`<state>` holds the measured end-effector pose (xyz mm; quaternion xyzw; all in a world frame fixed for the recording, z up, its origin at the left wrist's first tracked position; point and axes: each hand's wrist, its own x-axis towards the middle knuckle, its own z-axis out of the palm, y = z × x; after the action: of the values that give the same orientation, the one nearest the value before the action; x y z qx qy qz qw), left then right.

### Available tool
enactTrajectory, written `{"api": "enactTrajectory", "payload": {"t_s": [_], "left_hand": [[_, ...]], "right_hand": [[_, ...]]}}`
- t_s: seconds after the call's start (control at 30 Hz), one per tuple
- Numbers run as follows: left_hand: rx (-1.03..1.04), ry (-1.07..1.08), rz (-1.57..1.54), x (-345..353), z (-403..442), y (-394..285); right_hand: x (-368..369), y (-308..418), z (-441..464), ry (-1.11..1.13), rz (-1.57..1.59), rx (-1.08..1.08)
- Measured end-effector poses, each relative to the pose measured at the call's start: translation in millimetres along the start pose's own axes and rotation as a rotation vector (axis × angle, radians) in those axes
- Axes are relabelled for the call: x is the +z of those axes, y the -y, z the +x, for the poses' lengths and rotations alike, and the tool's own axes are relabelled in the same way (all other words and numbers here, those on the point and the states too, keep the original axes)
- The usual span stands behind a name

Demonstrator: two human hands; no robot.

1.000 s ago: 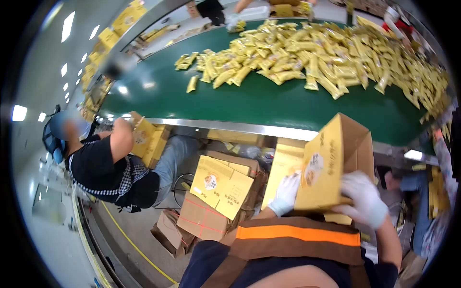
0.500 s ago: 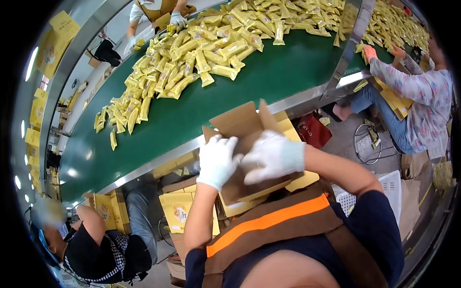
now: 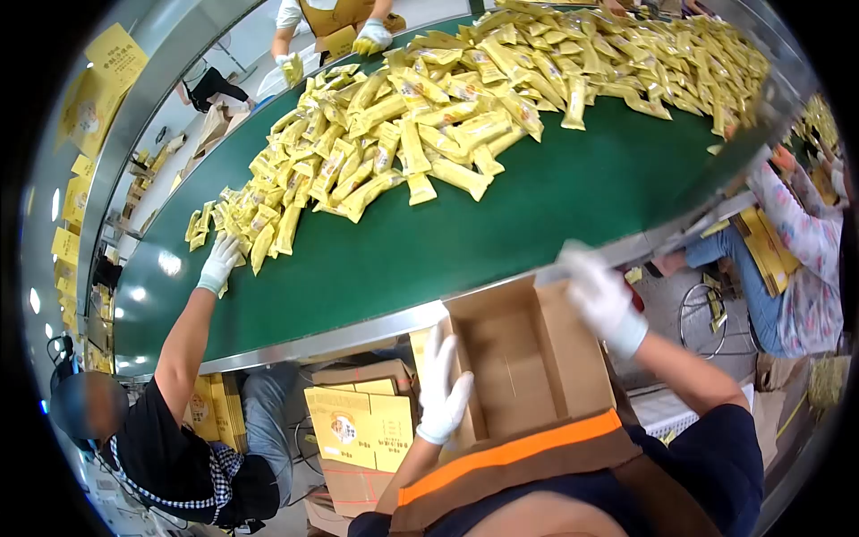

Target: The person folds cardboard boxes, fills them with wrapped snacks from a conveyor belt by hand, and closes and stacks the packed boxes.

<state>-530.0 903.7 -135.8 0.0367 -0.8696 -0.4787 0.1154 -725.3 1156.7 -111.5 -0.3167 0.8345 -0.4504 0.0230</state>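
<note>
An open cardboard box point(image 3: 510, 353), brown and bare inside, stands against my apron by the belt's near edge. My left hand point(image 3: 444, 387), in a white glove, lies along the box's left wall with its fingers stretched out and thumb apart. Above the box's right side is my right hand point(image 3: 601, 300), also gloved. Motion smears its fingers, so their grip is unclear. Beyond the box, a large heap of yellow wrapped snack packets point(image 3: 438, 116) covers much of the green conveyor belt point(image 3: 358, 259).
Left of me, a co-worker's gloved hand point(image 3: 220, 259) touches packets. Across the belt, another person's gloved hands point(image 3: 372, 38) hover near the heap. Flattened yellow cartons point(image 3: 358, 425) are stacked at my left. A person in a floral sleeve point(image 3: 810, 268) sits at right beside a metal stool point(image 3: 704, 320).
My hands have moved apart from inside the box, the left to its outer side, the right up and rightward. The box now faces up more openly. The left co-worker's arm has reached onto the belt.
</note>
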Motion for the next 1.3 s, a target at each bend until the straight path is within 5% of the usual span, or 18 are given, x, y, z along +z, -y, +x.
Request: {"api": "enactTrajectory", "payload": {"t_s": [0.07, 0.13, 0.3, 0.37, 0.43, 0.5, 0.6, 0.67, 0.73, 0.83, 0.9, 0.93, 0.97, 1.03, 1.1, 1.17, 1.2, 1.3], "left_hand": [[0.103, -0.195, 0.258, -15, 39, 3], [0.144, -0.239, 0.382, -42, 95, 15], [-0.11, -0.271, 0.284, -79, 204, 114], [-0.019, -0.388, 0.49, -82, 223, 154], [-0.07, -0.443, 0.259, -81, 256, 159], [-0.222, -0.342, 0.462, -70, 285, 157], [-0.351, -0.204, 0.336, -32, 308, 127], [-0.275, -0.226, 0.265, -6, 297, 129], [-0.204, -0.215, -0.212, -11, 281, 110], [-0.156, -0.099, 0.251, -37, 230, 88], [0.016, -0.146, 0.606, -43, 187, 104], [-0.08, -0.185, 0.425, -44, 180, 96], [-0.171, -0.226, 0.245, -44, 179, 89], [-0.049, -0.248, 0.312, -43, 179, 92], [0.034, -0.166, 0.378, -44, 180, 87], [0.083, -0.109, 0.402, -44, 180, 84], [0.081, -0.134, 0.379, -43, 180, 87], [0.058, -0.178, 0.365, -38, 182, 88]], "right_hand": [[-32, 1, 108, -0.41, 0.09, -0.131], [-40, -20, 210, -0.456, 0.077, -0.146], [-22, -117, 413, 0.015, -0.202, 0.18], [12, -161, 455, 0.063, -0.159, 0.001], [51, -158, 450, 0.193, -0.409, 0.036], [63, -111, 416, 0.258, -0.581, 0.203], [66, -91, 388, 0.795, -0.277, -0.062], [88, -75, 339, 0.52, -0.434, -0.02], [74, -57, 315, 0.588, -0.403, -0.108], [44, -30, 312, 0.964, -0.444, -0.233], [41, -56, 340, 0.804, -0.115, -0.281], [27, -42, 362, 0.67, -0.302, -0.24], [23, -56, 380, 0.377, -0.089, 0.02], [34, -134, 444, -0.041, -0.563, -0.341], [54, -123, 432, 0.066, -0.741, 0.163], [74, -89, 408, 0.371, -0.563, 0.099], [90, -77, 392, 0.457, -0.844, 0.037], [107, -71, 351, 0.611, -0.782, -0.147]]}}
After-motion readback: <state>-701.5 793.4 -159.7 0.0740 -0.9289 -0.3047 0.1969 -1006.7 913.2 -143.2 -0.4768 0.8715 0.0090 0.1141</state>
